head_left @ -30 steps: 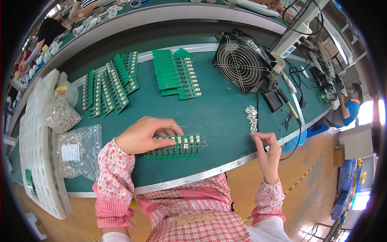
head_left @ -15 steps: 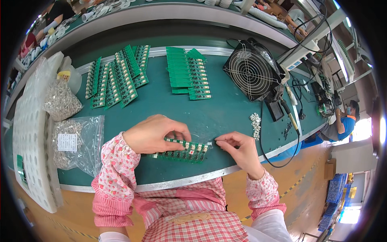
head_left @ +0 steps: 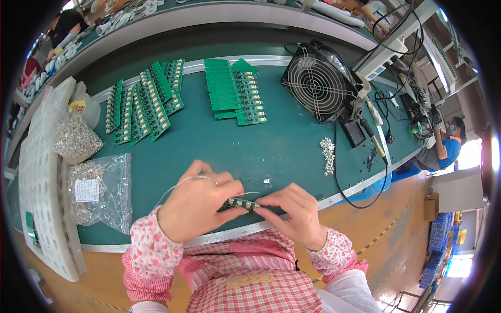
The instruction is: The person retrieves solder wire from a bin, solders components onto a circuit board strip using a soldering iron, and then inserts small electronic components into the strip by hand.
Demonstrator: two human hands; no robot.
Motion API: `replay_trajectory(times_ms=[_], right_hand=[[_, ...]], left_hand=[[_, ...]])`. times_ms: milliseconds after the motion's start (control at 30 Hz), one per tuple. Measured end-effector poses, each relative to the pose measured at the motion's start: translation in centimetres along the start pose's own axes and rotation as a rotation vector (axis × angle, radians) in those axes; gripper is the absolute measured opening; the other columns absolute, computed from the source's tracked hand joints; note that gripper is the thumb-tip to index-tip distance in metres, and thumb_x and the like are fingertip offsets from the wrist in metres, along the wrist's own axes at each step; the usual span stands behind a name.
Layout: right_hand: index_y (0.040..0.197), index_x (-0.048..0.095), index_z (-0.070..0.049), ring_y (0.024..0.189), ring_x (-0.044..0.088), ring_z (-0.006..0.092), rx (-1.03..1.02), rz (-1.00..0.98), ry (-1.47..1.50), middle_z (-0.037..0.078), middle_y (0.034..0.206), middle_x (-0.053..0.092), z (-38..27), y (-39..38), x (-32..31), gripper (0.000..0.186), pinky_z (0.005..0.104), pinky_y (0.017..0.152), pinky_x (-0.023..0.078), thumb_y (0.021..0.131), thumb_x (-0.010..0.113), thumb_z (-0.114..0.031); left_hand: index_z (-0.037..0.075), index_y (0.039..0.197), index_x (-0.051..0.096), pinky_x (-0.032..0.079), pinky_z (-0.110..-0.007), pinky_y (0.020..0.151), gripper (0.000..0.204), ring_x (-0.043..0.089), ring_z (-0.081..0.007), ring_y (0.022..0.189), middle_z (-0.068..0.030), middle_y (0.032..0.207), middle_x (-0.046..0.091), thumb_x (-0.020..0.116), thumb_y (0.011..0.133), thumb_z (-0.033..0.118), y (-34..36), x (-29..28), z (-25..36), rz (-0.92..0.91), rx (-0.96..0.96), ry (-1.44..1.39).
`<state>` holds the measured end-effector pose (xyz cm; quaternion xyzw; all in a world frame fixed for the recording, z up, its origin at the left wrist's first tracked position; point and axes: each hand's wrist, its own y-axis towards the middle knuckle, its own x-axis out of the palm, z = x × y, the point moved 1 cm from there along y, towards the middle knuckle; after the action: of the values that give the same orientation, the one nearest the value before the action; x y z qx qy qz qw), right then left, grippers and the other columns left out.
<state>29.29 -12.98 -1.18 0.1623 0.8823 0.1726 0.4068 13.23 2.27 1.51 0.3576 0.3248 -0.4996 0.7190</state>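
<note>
My left hand (head_left: 201, 201) is closed round a green circuit board panel (head_left: 241, 202) near the table's front edge. The panel is tipped, so only a narrow band with white parts shows between my hands. My right hand (head_left: 292, 211) pinches its right end with thumb and fingers; what else those fingertips may hold is hidden. A thin silvery wire (head_left: 180, 182) runs over my left hand and comes out beyond its fingers. Just past the panel, a small white connector (head_left: 266, 181) lies on the green mat.
Stacked board panels (head_left: 141, 101) lie back left, with another stack (head_left: 224, 88) at back centre. A black fan (head_left: 319, 83), a soldering iron (head_left: 373, 138) and loose white connectors (head_left: 327, 156) are at right. Bags of parts (head_left: 102, 190) and a white foam tray (head_left: 39, 182) stand left.
Both hands have drawn nearer the table's front edge, and the panel has been tipped up. My right hand has moved left onto the panel's end. The small connector now lies apart on the mat.
</note>
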Motion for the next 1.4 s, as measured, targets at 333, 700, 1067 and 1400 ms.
replay_trajectory(times_ms=[333, 700, 1067, 1400], right_hand=[[0.100, 0.068, -0.002, 0.072, 0.064, 0.0131, 0.479, 0.244, 0.107, 0.007, 0.088, 0.069, 3.0, -2.4, -5.2, 0.022, 0.0274, 0.069, 0.051, 0.079, 0.075, -0.002], [0.095, 0.071, -0.004, 0.077, 0.063, 0.0198, 0.326, 0.049, 0.038, 0.008, 0.085, 0.069, 1.2, -1.7, -3.1, 0.017, 0.0292, 0.067, 0.052, 0.078, 0.076, -0.004], [0.098, 0.068, -0.005, 0.078, 0.062, 0.0246, 0.219, 0.031, -0.107, 0.008, 0.087, 0.067, 1.9, -0.9, -2.0, 0.022, 0.0333, 0.068, 0.050, 0.078, 0.076, -0.008], [0.099, 0.067, -0.007, 0.084, 0.060, 0.0274, 0.045, -0.031, -0.240, 0.007, 0.093, 0.065, 2.4, 0.3, -0.4, 0.025, 0.0367, 0.072, 0.049, 0.077, 0.076, -0.011]], left_hand=[[0.011, 0.082, 0.065, 0.042, -0.035, 0.081, 0.019, 0.060, -0.0161, 0.068, 0.0024, 0.081, 0.066, 0.080, 0.074, 0.021, -3.0, 1.3, 1.9, 0.110, -0.025, 0.095], [0.011, 0.083, 0.062, 0.042, -0.035, 0.083, 0.018, 0.062, -0.0203, 0.072, -0.0010, 0.080, 0.064, 0.074, 0.081, 0.025, -2.8, 1.2, 1.7, 0.117, 0.006, 0.033], [0.010, 0.085, 0.067, 0.042, -0.036, 0.086, 0.019, 0.065, -0.0182, 0.072, -0.0011, 0.078, 0.068, 0.079, 0.076, 0.022, -2.6, 0.7, 1.7, 0.066, -0.013, 0.036], [0.010, 0.090, 0.069, 0.042, -0.037, 0.091, 0.020, 0.065, -0.0177, 0.073, -0.0011, 0.081, 0.070, 0.078, 0.077, 0.021, -3.6, -0.6, 0.4, 0.105, -0.080, 0.006]])
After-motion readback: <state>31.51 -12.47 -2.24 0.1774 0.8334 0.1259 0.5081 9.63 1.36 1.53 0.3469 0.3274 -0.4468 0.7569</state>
